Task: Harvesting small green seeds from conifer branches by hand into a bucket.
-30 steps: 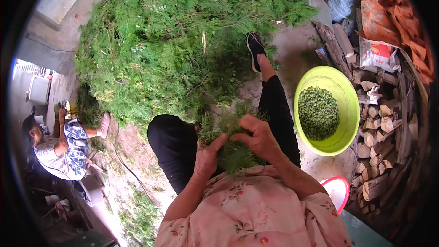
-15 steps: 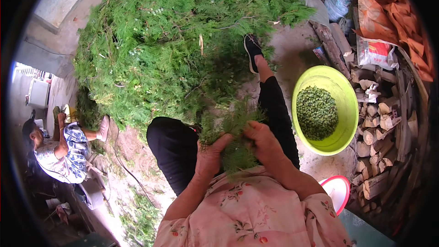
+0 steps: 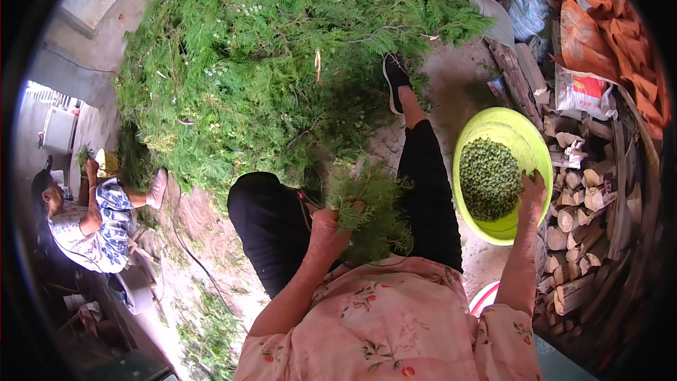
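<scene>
My left hand (image 3: 330,231) is closed around a leafy green conifer sprig (image 3: 377,215) above my lap, and the foliage hides part of its fingers. At my right, my right hand (image 3: 534,194) reaches over the inner right side of a yellow-green plastic basin (image 3: 504,121). Its fingers curl downward beside a heap of small round green cones (image 3: 488,178), and whatever they hold is hidden. In front of me spreads a large pile of cut conifer branches (image 3: 261,63), reaching close to my black shoe (image 3: 396,81).
Stacked firewood (image 3: 578,219) lines the right side beyond the basin. Orange sheeting (image 3: 617,42) and a white-and-red sack (image 3: 585,92) lie above it. A red-rimmed white container (image 3: 484,298) stands by my right elbow. Another person (image 3: 84,222) sits at the left, near a dark cord (image 3: 201,264).
My right hand has left the sprig and moved right, over the basin. My left hand still grips the sprig. The seated person's raised hand now has greenery beside it.
</scene>
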The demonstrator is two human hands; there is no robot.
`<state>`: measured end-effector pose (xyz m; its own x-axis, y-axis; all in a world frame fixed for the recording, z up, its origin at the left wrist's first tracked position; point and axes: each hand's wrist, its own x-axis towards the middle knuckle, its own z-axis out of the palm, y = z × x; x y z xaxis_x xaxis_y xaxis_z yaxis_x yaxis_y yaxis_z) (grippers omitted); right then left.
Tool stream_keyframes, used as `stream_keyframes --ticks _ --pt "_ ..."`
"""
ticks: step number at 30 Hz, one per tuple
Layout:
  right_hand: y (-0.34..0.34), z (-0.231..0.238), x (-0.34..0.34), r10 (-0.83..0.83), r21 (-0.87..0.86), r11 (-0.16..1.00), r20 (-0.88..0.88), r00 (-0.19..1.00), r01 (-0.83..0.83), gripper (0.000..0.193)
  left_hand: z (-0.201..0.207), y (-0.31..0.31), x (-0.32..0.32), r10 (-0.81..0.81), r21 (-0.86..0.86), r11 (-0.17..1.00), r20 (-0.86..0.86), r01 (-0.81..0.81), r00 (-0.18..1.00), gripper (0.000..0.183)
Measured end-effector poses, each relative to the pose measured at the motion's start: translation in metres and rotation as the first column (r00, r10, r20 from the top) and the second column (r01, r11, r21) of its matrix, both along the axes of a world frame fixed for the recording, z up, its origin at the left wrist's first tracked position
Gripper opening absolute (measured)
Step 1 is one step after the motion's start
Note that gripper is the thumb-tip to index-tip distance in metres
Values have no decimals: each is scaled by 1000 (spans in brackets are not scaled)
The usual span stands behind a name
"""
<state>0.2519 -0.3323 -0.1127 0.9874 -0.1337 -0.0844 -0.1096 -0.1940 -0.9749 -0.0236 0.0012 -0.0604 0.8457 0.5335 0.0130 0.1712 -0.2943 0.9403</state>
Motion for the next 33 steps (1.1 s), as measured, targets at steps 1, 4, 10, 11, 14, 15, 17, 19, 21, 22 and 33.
stream_keyframes --ticks 1,4,10,11,14,15,17,19,21,22,33 --pt "-31 -21 14 -83 -248 964 59 995 95 39 -2 -1 2 -1 -2 1000 2 1 1000 21" --pt "-40 -25 19 -101 -532 827 174 980 180 35 -3 -3 6 -20 236 971 -91 41 996 31" --pt "121 77 -77 500 173 807 305 810 -564 18 12 -13 17 -65 605 766 -263 218 963 30" --pt "149 99 -100 579 222 752 230 783 -621 13 12 -14 16 -62 624 744 -295 241 953 26" --pt "191 123 -138 831 -338 516 423 363 -787 25 18 -15 21 -61 626 731 -336 271 940 20" --pt "197 122 -144 831 -339 515 424 361 -788 25 20 -16 21 -64 611 741 -348 278 935 18" --pt "203 114 -151 923 -399 384 206 326 -833 29 19 -17 21 -74 609 750 -310 258 948 16" --pt "204 98 -154 904 -402 422 253 345 -813 26 19 -17 21 -86 604 761 -272 239 959 14" --pt "205 89 -154 838 -264 535 285 465 -803 15 18 -16 20 -96 635 721 -303 276 948 10" --pt "202 91 -152 840 -266 533 284 463 -804 15 19 -16 19 -94 634 723 -303 274 948 10" --pt "175 87 -144 802 611 578 -300 516 -542 10 22 -12 16 -78 503 829 -330 245 941 13"
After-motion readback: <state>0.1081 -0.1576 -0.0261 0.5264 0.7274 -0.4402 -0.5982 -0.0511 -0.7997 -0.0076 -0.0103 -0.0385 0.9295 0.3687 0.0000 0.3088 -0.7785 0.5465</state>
